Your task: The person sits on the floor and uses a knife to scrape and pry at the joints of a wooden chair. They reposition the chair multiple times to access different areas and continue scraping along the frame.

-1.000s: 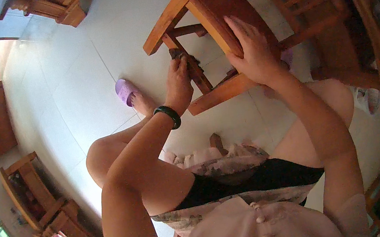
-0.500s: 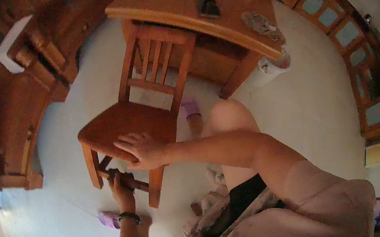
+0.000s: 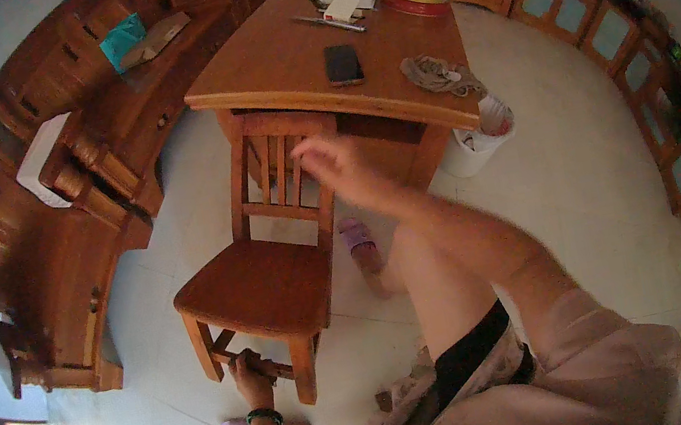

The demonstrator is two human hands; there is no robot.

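A brown wooden chair with a slatted back stands in front of me, its backrest against the table's near edge. My left hand, a dark band on its wrist, is closed around the chair's front crossbar, low between the front legs. Something dark shows at its fingers, too unclear to name. Raised before the right side of the backrest, my right hand is blurred by motion. Its fingers look stretched out, with nothing seen in them. Whether it touches the backrest I cannot tell.
The wooden table holds a phone, a round red tin, papers and a grey cord-like bundle. A white bin stands beside it. A wooden bench lines the left; cabinets line the right.
My right hand has left the chair seat and moved up toward the backrest. My left hand stays low at the front crossbar. The view has shifted, showing more of the tabletop and bench.
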